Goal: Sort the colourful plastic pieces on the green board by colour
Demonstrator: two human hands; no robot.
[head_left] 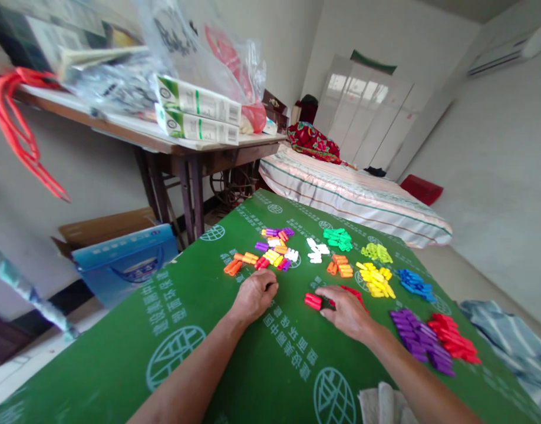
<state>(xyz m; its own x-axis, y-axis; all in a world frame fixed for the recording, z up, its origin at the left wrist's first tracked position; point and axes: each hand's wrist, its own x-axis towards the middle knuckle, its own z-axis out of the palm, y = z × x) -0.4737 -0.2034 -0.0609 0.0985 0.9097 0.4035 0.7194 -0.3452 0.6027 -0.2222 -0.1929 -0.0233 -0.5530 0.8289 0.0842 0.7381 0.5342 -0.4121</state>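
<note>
Head view: we've got both hands down on the green bench point(120, 347), about mid-way across it. Our left hand point(255, 294) is curled, knuckles up, fingertips tucked onto the cover; can't tell if anything's inside it. Our right hand point(346, 311) lies flat & open, fingers stretched left, gripping nothing, w/ its fingertips just beside the red pegs point(313, 301). These are short, stubby plastic pcs, bright red, lying side by side on their long sides near bench centre. A few more red ones poke out from behind that hand.

Beyond the left hand, toward the far edge, sits the mixed heap point(274, 250) of purple, yellow, white, orange & red pcs, w/ loose orange pegs point(235, 263) to its left. Sorted heaps run toward the right edge: white heap point(317, 250), green heap point(338, 238), lime heap point(376, 252), yellow heap point(375, 280), blue heap point(414, 282), then purple heap point(418, 340) & red heap point(451, 338) beside our right forearm. White cloth point(380, 403) lies at the near edge.
</note>
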